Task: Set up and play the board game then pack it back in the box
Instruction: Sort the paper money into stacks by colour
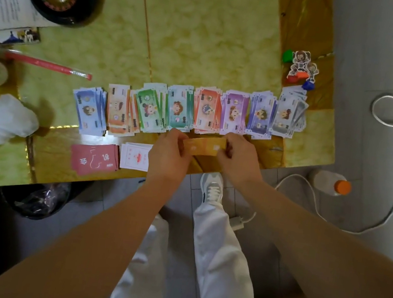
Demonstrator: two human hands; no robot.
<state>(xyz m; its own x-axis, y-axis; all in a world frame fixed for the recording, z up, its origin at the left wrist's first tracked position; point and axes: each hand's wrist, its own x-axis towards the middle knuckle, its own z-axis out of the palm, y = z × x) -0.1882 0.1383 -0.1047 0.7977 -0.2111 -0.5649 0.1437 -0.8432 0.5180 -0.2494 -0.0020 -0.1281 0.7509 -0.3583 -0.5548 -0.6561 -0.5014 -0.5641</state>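
Though blurred — orange, pale-marked cards point(203, 145)

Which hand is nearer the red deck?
Left. The left hand sits just right of the red deck, beyond the white deck; the right hand is farther right. Both hold the orange cards.

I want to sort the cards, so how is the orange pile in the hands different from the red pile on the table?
The orange pile is gripped at its ends by the left hand and right hand; the red pile lies flat on the table, untouched. Fingers hide part of the orange pile; the red pile shows fully, with white characters on top. Both are rectangular card stacks.
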